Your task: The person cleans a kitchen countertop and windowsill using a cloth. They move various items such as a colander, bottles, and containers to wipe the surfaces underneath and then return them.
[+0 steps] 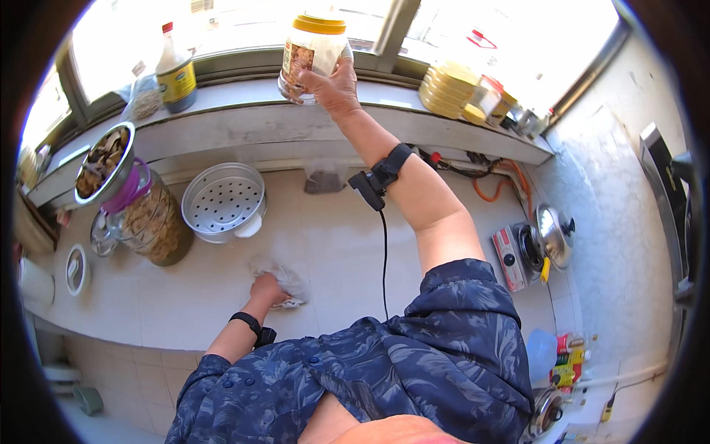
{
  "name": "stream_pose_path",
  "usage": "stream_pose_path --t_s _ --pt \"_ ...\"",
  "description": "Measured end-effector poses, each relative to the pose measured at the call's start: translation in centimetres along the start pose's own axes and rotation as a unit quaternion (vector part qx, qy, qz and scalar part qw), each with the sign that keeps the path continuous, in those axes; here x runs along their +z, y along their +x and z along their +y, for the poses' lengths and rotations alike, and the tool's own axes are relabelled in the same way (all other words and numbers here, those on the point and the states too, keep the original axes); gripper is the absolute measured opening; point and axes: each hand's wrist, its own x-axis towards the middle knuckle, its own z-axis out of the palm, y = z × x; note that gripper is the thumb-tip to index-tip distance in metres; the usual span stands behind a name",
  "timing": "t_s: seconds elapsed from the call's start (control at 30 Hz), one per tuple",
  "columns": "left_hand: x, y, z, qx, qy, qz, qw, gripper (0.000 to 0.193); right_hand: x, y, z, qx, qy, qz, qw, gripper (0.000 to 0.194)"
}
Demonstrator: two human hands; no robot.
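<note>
My right hand (333, 86) grips a clear plastic jar (299, 66) with a yellow lid, at the window ledge; whether its base touches the ledge I cannot tell. Some brown pieces show low inside the jar, which bears a printed label. Down on the white tiled counter (344, 244), my left hand (268, 289) is closed on a pale, crumpled cloth (291, 283), slightly blurred. Both wrists wear black straps with small devices, and a black cable hangs from the right one.
A perforated steamer pot (223, 202), a big glass jar (155, 222) and a steel bowl (105, 164) of dried pieces stand left. Bottles, including a sauce bottle (176, 83) and an oil jug (449, 89), line the ledge. A portable gas stove (513, 258) sits right.
</note>
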Motion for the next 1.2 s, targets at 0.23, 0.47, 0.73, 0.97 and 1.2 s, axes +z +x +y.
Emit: stream_pose_path --t_s 0.23,0.47,0.73,0.97,1.2 --pt "1.2 1.5 -1.0 -0.010 0.016 -0.004 1.000 0.074 -12.0 1.3 -2.3 -0.009 -0.093 -0.004 0.996 0.058" --pt "1.3 1.5 -1.4 0.015 0.017 0.010 1.000 0.068 -20.0 1.7 -0.1 0.004 -0.383 0.129 0.915 0.070" --pt "0.8 0.8 -0.6 0.002 0.024 0.012 1.000 0.066 -21.1 2.0 1.6 0.045 -0.559 0.163 0.812 0.089" --pt "0.9 0.6 -0.4 -0.031 0.018 0.003 0.999 0.065 -20.5 1.9 1.6 -0.026 -0.510 0.148 0.847 0.091" --pt "1.3 0.6 -0.6 -0.031 -0.016 0.012 0.999 0.059 -17.7 -1.7 0.3 -0.105 -0.551 0.160 0.812 0.099"
